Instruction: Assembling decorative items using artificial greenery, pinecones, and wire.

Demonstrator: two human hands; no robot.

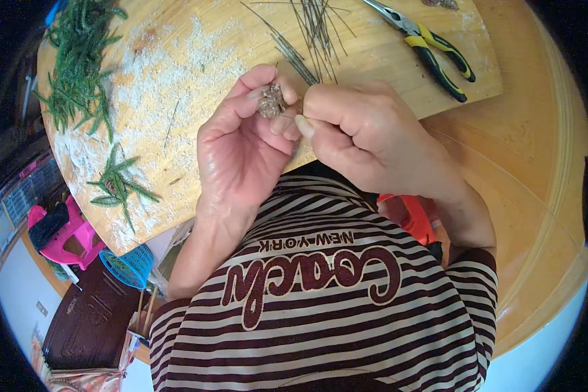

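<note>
My left hand (242,140), palm up, holds a small brown pine cone (272,102) between its thumb and fingertips. A thin dark tip sticks up just above the cone. Close beside it, on the right, my right hand (379,130) is closed in a pinch near my left fingertips. Whatever lies between its thumb and forefinger is hidden. Beyond the hands lies a loose bundle of thin dark wires (317,36) on the wooden board (209,39). Long-nose pliers (431,55) with black and yellow handles rest at the board's far right.
Green artificial pine sprigs (78,65) are heaped at the far left. A star-shaped sprig (115,185) with a small cone at its middle lies nearer. White flakes are scattered over the board. Below its left edge are a pink chair (68,238) and a blue basket (129,266).
</note>
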